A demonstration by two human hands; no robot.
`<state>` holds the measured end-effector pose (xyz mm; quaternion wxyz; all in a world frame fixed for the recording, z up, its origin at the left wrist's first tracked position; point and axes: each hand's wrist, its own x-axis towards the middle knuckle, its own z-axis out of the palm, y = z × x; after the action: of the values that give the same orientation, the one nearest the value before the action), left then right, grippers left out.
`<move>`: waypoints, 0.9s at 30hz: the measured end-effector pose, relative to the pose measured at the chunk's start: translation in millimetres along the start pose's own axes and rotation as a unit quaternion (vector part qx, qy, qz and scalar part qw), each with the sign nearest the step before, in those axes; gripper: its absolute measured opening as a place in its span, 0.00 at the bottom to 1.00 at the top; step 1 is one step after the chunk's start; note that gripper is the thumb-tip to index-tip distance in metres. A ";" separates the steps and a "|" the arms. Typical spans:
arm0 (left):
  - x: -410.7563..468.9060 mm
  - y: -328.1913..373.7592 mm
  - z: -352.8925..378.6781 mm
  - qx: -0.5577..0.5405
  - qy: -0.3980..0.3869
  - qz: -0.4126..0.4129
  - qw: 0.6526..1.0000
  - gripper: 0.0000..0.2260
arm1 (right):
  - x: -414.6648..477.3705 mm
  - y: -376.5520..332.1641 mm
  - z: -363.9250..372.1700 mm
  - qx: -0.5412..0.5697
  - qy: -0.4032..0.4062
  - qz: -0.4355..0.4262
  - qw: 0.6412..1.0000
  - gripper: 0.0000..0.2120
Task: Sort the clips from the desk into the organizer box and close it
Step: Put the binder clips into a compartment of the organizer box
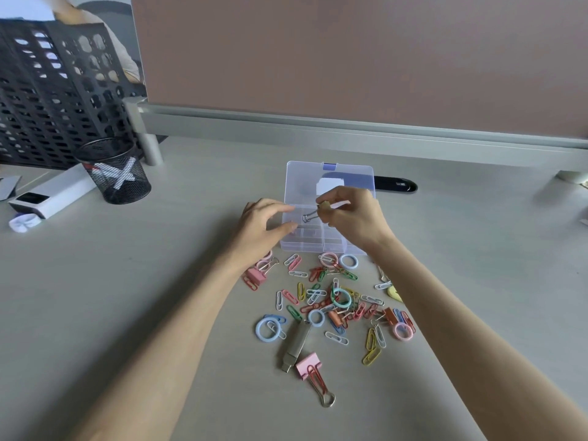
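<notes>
Organizer box open on the table, lid tilted back. Right hand above its compartments, fingers pinching a yellow binder clip, wire handles pointing left. Left hand at the box's left edge, fingers loosely spread, gripping nothing. Loose clips scattered just in front of box.

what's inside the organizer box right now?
Visible box compartments look empty; the right hand holds a binder clip over it. Both hands cover some compartments.
</notes>
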<state>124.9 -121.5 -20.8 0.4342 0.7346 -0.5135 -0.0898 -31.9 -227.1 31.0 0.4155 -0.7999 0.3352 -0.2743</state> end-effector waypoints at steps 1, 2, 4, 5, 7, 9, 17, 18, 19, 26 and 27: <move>0.4 -0.7 0.3 0.002 -0.001 0.004 1.000 0.13 | 1.5 -0.4 1.5 -0.003 -0.002 -0.006 1.000 0.05; 0.6 -0.6 0.5 0.006 -0.001 0.010 1.000 0.11 | 2.5 -0.9 3.2 -0.010 -0.003 -0.010 1.000 0.05; 0.8 -1.0 0.9 0.003 0.004 0.018 1.000 0.09 | 3.9 -1.4 8.1 -0.032 -0.011 -0.015 0.999 0.05; 0.9 -1.1 0.8 -0.001 0.008 0.018 1.000 0.10 | 4.9 -1.2 10.9 -0.041 -0.015 -0.020 0.999 0.05; 0.4 -0.3 0.6 -0.002 0.012 0.014 1.000 0.11 | 6.3 -1.2 14.5 -0.080 -0.019 -0.038 0.996 0.06; -0.9 1.9 0.8 0.016 0.012 0.018 1.000 0.12 | 6.5 -2.9 15.5 -0.140 -0.021 -0.067 0.988 0.08; -2.8 7.4 -0.1 0.052 0.022 -0.016 0.998 0.07 | 9.7 1.7 20.2 -0.252 -0.034 -0.115 0.960 0.11; -2.9 7.5 -0.1 0.052 0.019 -0.017 0.998 0.07 | 9.8 3.5 20.6 -0.262 -0.037 -0.123 0.957 0.11; -2.9 7.3 0.1 0.051 0.018 -0.018 0.998 0.07 | 10.1 4.8 20.8 -0.267 -0.039 -0.131 0.954 0.11; -2.0 3.7 2.0 0.057 0.025 0.009 0.998 0.08 | 9.5 13.9 12.9 -0.287 -0.032 -0.147 0.946 0.07; -1.8 3.6 2.2 0.057 0.024 0.007 0.998 0.09 | 8.6 16.2 11.7 -0.280 -0.032 -0.147 0.948 0.07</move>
<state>120.3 -121.5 -20.1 0.4045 0.7566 -0.5121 -0.0398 -23.1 -235.0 12.8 0.1399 -0.9329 0.2635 -0.2018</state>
